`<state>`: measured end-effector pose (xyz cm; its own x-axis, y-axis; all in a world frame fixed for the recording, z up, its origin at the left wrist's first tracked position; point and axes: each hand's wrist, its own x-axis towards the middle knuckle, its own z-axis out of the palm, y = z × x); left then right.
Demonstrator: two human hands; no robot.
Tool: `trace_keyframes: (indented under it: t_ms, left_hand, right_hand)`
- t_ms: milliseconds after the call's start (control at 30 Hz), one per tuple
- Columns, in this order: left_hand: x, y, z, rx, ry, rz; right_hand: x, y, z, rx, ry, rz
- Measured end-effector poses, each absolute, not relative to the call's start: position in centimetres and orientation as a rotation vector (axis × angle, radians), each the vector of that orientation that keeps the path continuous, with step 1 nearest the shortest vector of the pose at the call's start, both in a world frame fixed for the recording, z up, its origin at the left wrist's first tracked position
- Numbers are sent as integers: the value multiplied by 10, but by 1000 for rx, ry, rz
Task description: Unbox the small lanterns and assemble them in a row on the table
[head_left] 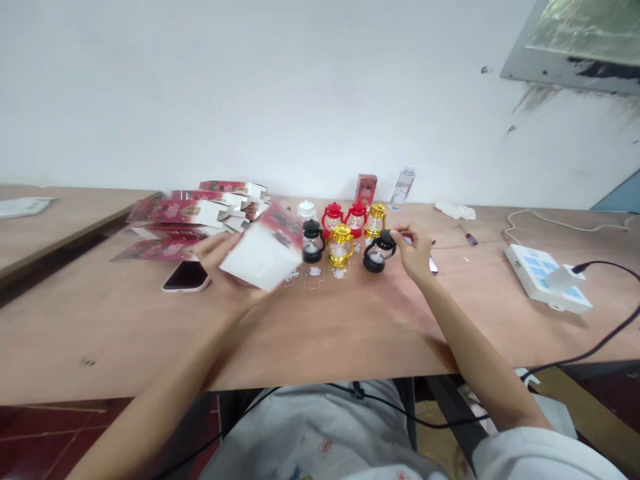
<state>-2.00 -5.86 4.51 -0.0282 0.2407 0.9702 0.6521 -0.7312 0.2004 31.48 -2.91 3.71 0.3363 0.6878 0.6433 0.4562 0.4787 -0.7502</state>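
My left hand grips a red and white printed box, blurred, with its white side toward me. The fingers of my right hand are closed on the top of a black mini lantern, which is slightly tilted. Between my hands stand a second black lantern, a gold lantern, a white one, red ones and another gold one. Small white pieces lie in front of them.
Flat red boxes are piled at the left, behind a phone. An upright red box and a bottle stand near the wall. To the right are tissue, a screwdriver and a power strip with cables.
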Motion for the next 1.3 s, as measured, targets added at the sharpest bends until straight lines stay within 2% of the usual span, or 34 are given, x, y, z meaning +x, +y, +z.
trace_keyframes:
  t_ms: [67,133,300,400,533,700,967,1300]
  left_hand:
    - [-17,-52,44,-1793,-527,-1692]
    - [-13,-45,41,-1736,-388,-1625]
    - [-15,-38,23,-1732,-595,-1575]
    - [-16,-39,16,-1755,-711,-1505]
    - [-6,-45,19,-1728,-618,-1427]
    - [6,-55,27,-1788,-583,-1286]
    - [10,-63,28,-1774,-477,-1206]
    - [16,-68,30,-1778,-467,-1143]
  right_hand:
    - [311,-31,37,-1184,-1347,115]
    - [308,-31,35,-1199,-1381,89]
    - [304,-28,29,-1203,-1453,61]
    - [301,-33,28,-1142,-1459,-155]
    - [278,-55,26,-870,-1571,-396]
    - [231,-88,16,-632,-1850,-349]
    - [216,-95,3,-708,-1763,-58]
    - [215,-95,11,-676,-1784,11]
